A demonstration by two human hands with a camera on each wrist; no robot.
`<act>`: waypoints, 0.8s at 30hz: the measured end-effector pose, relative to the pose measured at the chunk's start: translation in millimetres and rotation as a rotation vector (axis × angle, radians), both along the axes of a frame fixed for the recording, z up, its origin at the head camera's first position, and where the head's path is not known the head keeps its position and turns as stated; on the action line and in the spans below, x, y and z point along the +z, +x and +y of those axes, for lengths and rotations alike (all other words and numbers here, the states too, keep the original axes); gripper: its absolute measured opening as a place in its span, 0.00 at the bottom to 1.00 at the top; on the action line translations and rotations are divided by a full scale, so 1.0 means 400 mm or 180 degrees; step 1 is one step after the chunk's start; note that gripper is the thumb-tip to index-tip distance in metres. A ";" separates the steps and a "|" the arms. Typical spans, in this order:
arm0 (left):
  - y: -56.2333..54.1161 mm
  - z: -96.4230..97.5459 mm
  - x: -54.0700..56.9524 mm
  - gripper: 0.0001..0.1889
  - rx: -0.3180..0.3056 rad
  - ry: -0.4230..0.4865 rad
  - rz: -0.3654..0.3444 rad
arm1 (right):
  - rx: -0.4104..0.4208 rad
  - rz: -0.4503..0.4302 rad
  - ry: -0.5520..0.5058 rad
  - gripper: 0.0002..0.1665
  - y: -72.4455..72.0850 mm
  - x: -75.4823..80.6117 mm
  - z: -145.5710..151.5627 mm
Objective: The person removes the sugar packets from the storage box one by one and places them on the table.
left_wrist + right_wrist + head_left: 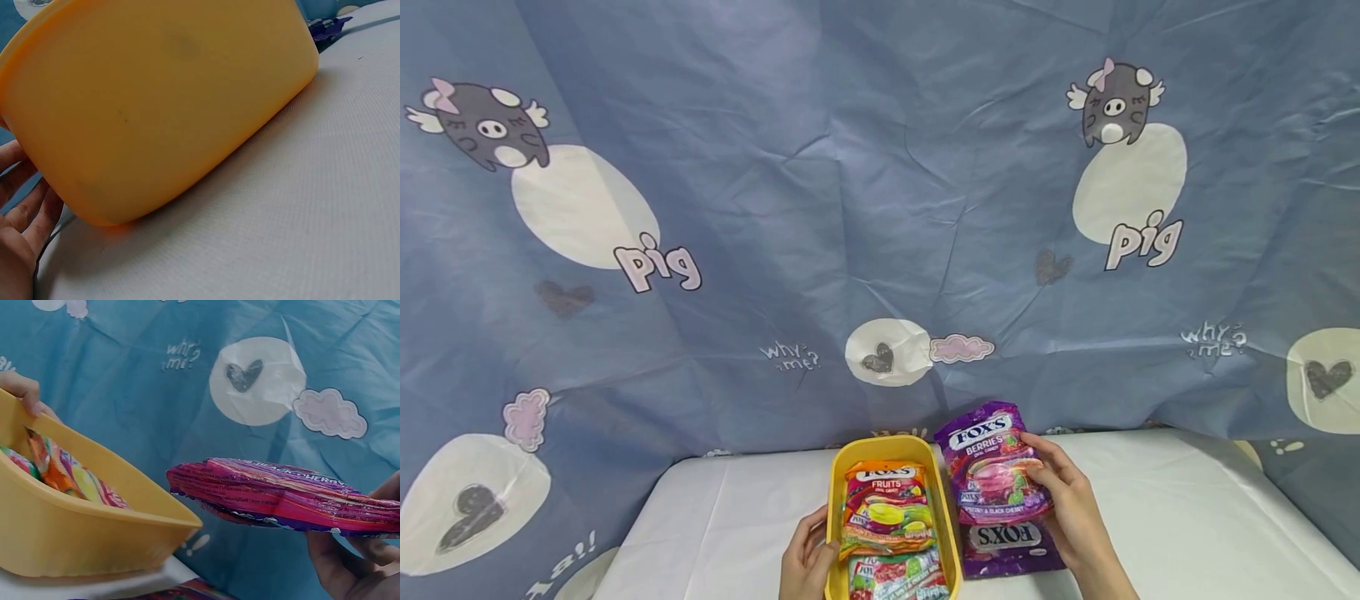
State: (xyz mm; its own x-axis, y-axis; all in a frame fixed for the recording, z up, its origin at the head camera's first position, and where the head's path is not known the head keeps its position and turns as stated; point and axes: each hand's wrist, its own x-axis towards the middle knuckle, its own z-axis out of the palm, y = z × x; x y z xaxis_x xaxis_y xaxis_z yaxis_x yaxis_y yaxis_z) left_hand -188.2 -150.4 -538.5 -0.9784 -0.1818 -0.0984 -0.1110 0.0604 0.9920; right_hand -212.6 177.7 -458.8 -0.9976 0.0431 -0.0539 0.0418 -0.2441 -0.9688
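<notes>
My right hand (1075, 504) grips the right edge of a purple FOX'S Berries candy bag (991, 471), with thumb and fingers on opposite faces. In the right wrist view that candy bag (269, 495) is held level above the table, beside the yellow bin (94, 540). My left hand (807, 557) holds the left side of the yellow bin (953, 542), thumb over its rim and fingers outside. Inside lie an orange FOX'S Fruits candy bag (886, 512) and, nearer me, a red and green candy bag (898, 577). The left wrist view shows mostly the bin's outer wall (162, 112).
Another purple FOX'S candy bag (1011, 560) lies upside down on the white table (730, 517), partly covered by the held one. Behind the table hangs a blue curtain (880, 208) printed with pigs and hearts.
</notes>
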 end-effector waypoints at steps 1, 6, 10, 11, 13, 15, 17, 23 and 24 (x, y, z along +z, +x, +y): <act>0.000 0.000 0.000 0.28 0.0010 -0.0004 -0.0003 | 0.0002 0.0008 -0.0005 0.30 0.001 0.001 0.004; 0.000 0.001 0.001 0.28 0.0040 -0.0017 -0.0031 | -0.0037 0.0029 -0.0003 0.30 0.003 0.003 0.019; 0.001 0.002 0.001 0.28 0.0035 -0.0020 -0.0013 | -0.0067 0.0022 0.0017 0.30 0.002 0.004 0.030; 0.002 0.002 0.002 0.28 0.0039 -0.0009 -0.0011 | -0.0076 0.0010 0.0017 0.30 0.002 0.005 0.033; 0.002 0.002 0.001 0.28 0.0011 -0.0011 0.0002 | -0.0092 -0.0015 0.0015 0.30 0.002 0.005 0.040; 0.001 0.002 0.003 0.28 0.0016 0.0005 -0.0020 | -0.0127 -0.0028 0.0000 0.30 0.002 0.006 0.048; -0.001 0.002 0.003 0.28 0.0017 -0.0014 -0.0034 | -0.0146 -0.0023 -0.0021 0.30 0.003 0.006 0.058; -0.004 0.003 0.001 0.27 0.0048 -0.0064 -0.0015 | -0.0162 0.0141 -0.0141 0.28 0.006 0.001 0.084; -0.003 0.003 0.001 0.28 0.0054 -0.0063 -0.0009 | -0.0162 0.0168 -0.0163 0.27 0.006 0.000 0.088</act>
